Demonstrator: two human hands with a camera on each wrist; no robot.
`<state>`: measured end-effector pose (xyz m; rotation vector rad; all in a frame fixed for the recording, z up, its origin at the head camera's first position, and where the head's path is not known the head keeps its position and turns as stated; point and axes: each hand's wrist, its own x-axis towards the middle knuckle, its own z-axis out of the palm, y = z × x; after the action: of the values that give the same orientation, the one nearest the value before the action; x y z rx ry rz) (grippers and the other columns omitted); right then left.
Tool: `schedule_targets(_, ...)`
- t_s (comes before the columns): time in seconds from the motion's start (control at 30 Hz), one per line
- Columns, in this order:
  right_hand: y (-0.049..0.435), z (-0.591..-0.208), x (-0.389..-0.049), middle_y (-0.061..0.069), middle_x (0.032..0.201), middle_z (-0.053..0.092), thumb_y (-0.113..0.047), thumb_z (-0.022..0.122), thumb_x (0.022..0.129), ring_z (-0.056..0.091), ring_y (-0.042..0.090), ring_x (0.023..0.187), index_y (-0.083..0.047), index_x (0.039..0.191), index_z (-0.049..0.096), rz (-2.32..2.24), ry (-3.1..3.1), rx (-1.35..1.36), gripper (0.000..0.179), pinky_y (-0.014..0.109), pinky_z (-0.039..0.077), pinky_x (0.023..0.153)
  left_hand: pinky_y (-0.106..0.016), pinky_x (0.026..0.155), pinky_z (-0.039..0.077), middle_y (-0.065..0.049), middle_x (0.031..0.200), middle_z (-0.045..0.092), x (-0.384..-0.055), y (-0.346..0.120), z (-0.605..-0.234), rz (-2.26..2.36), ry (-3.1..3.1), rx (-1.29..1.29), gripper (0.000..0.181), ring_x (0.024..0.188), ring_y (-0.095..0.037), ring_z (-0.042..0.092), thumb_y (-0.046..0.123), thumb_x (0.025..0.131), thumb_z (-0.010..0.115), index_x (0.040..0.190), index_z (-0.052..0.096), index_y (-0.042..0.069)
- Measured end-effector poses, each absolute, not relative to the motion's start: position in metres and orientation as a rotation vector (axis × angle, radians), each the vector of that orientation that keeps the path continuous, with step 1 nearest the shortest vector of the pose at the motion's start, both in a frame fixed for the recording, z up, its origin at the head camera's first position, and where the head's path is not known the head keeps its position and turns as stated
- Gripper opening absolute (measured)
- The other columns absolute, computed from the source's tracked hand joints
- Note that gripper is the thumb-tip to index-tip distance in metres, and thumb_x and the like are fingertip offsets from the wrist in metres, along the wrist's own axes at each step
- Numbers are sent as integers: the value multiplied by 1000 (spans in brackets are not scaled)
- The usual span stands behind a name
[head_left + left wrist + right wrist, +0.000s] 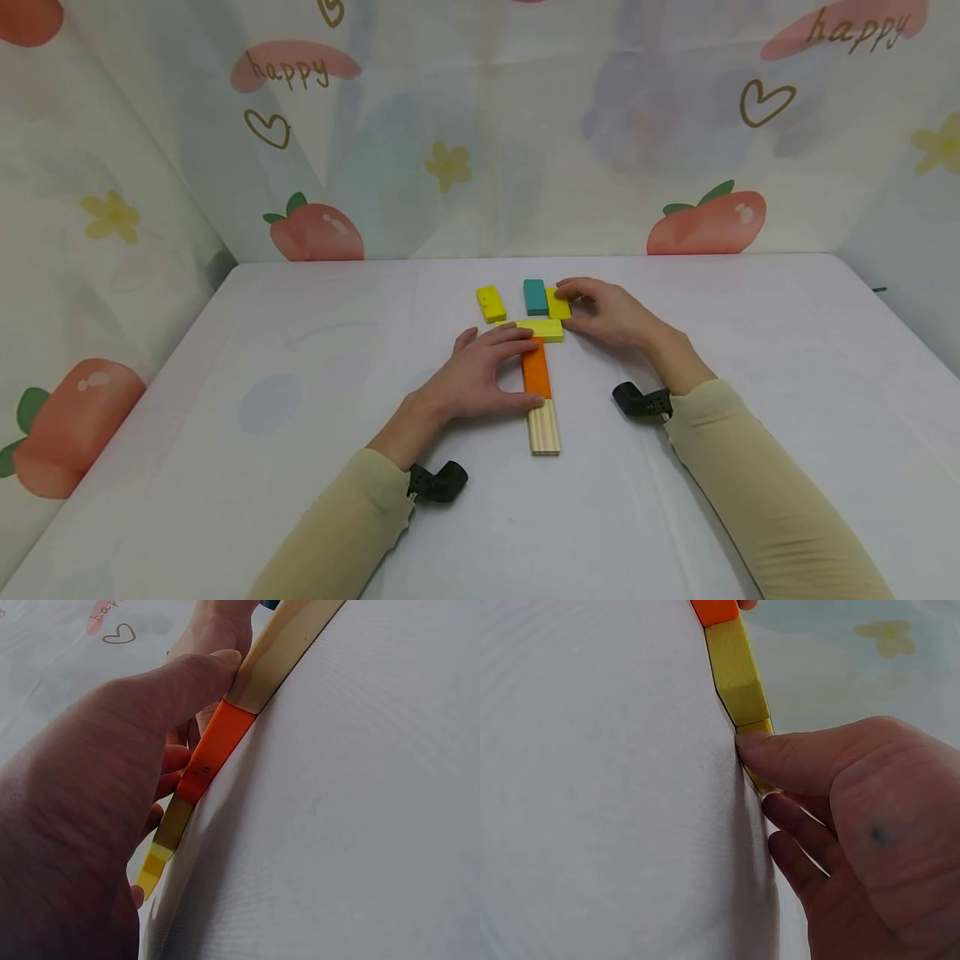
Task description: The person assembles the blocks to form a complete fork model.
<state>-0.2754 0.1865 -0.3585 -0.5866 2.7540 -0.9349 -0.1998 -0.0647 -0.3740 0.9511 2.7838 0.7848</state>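
Note:
Flat blocks lie in a T-like layout on the white table. A plain wooden block point(543, 429) is nearest, with an orange block point(536, 371) end to end beyond it and a yellow-green block point(546, 330) crosswise at the top. Spread over the left side of these is my left hand point(480, 375); its thumb touches near where wood and orange meet, its fingertips the orange and crosswise blocks. My right hand point(611, 312) pinches a small yellow block point(557, 305) between thumb and fingers, behind the crosswise block's right end. A teal block point(535, 297) stands close on its left.
Another small yellow block point(491, 304) lies tilted left of the teal one, near the crosswise block's left end. A patterned cloth point(480, 125) rises behind the table point(225, 500). Each wrist carries a black camera.

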Motion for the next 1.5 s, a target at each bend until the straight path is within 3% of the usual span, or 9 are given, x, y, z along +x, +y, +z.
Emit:
schedule_targets(0.4, 187, -359, -276, 16, 158, 42, -9, 67, 95, 41, 37, 143, -2, 138, 56, -945, 2750, -600, 45, 56, 28, 120, -59, 123, 11, 4, 157, 48, -202, -64, -376, 774, 2790, 944, 70, 150, -16, 34, 52, 87, 76, 147, 57, 22)
schedule_targets(0.77, 193, -354, -275, 17, 153, 47, -9, 68, 93, 45, 39, 138, -6, 148, 49, -992, 2725, -585, 58, 57, 33, 117, -58, 123, 11, 4, 156, 48, -201, -64, -376, 792, 2784, 941, 69, 150, -16, 34, 51, 87, 76, 147, 57, 22)
schedule_targets(1.5, 172, -352, -289, 17, 151, 48, -20, 67, 94, 41, 44, 140, -10, 147, 50, -1077, 2722, -560, 56, 61, 32, 116, -55, 118, 21, 5, 157, 47, -202, -65, -377, 786, 2787, 928, 69, 150, -17, 33, 53, 87, 75, 147, 58, 24)
